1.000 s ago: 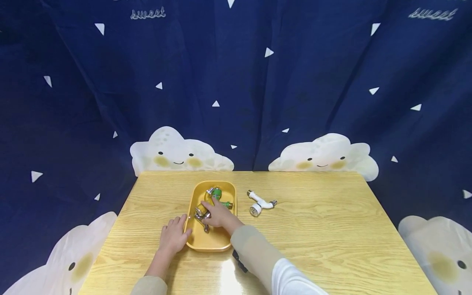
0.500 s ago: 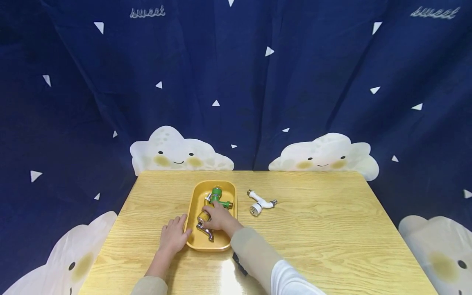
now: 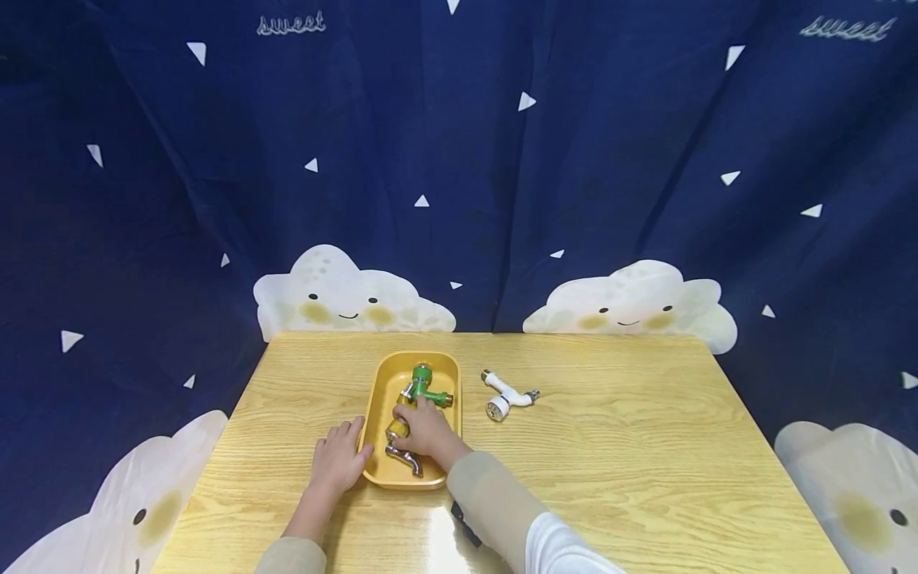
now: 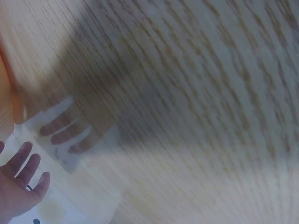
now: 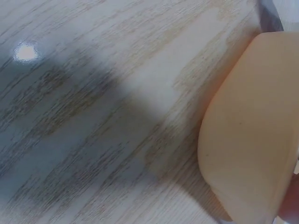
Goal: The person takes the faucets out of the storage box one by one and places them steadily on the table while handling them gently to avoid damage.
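An orange-yellow tray (image 3: 423,478) stands on the table with several taps in it. My right hand (image 3: 429,430) reaches into the tray and grips a yellow tap (image 3: 397,431), which it partly hides. Below the yellow tap's knob, a chrome spout (image 3: 410,461) lies on the tray floor; whether it belongs to a separate tap I cannot tell. Towards the tray's far end lies a green tap (image 3: 421,384). My left hand (image 3: 337,458) rests at the tray's left side, fingers extended, thumb at the rim. The left wrist view shows spread fingers (image 4: 29,170).
A white tap (image 3: 508,395) lies on the wooden table (image 3: 631,446) to the right of the tray. Beside my right sleeve (image 3: 495,494) a small black object (image 3: 466,526) shows partly. A dark blue curtain (image 3: 473,159) hangs behind the table's far edge.
My right hand has shifted slightly nearer along the tray with the yellow tap. The chrome spout has slid towards the near end, and more of the green tap shows. My left hand stays still.
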